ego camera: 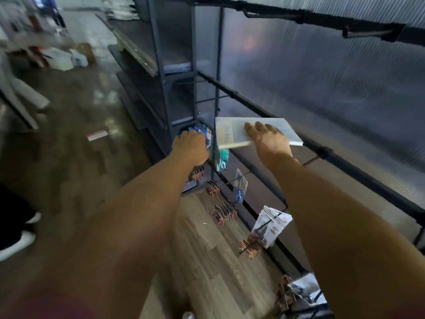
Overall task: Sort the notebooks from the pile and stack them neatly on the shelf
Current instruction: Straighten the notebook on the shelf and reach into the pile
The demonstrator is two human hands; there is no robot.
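The view is blurred by motion. My right hand (268,140) holds a white notebook (232,132) flat, fingers spread over its cover, level with a black rail of the display rack (259,109). To its left, my left hand (190,147) reaches toward blue and white packets (205,132) hanging at the rack's left end; its fingers curl there, but the blur hides whether they grip anything. Dark shelves (140,88) stand further back on the left.
Packets hang on hooks lower down the rack: copper-coloured ones (224,214) and white ones (271,223). Wood-look floor lies below. Boxes and papers (64,57) sit on the floor at the far left. A person's white shoe (13,246) shows at the left edge.
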